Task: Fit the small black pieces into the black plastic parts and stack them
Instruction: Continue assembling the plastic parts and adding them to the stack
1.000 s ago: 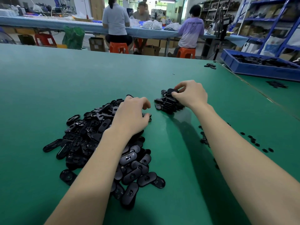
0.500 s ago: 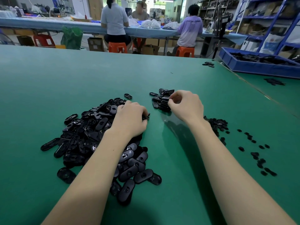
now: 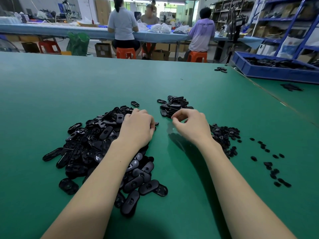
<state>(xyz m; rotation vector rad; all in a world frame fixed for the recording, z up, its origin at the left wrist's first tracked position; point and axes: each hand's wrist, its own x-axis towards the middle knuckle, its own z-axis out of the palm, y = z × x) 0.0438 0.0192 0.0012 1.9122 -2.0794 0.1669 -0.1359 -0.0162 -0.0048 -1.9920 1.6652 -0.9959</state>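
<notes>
A big heap of oval black plastic parts (image 3: 96, 144) lies on the green table, left of centre. My left hand (image 3: 138, 128) rests on the heap's far right edge, fingers curled round a black part (image 3: 156, 123) that peeks out past the fingertips. A small stack of finished parts (image 3: 174, 105) sits beyond my hands. My right hand (image 3: 191, 125) hovers just in front of that stack, fingers loosely curled, nothing visible in them. Small black pieces (image 3: 224, 133) lie piled to its right, with several more scattered (image 3: 269, 163) farther right.
The green table (image 3: 69, 87) stretches far back. A blue bin (image 3: 269, 71) of black parts stands at the back right, with a few loose parts (image 3: 221, 69) beside it. Three people sit at another bench behind.
My right hand has left the stack and drawn back toward me with nothing visible in it. My left hand stayed on the heap. The camera tilted down, showing the small pieces.
</notes>
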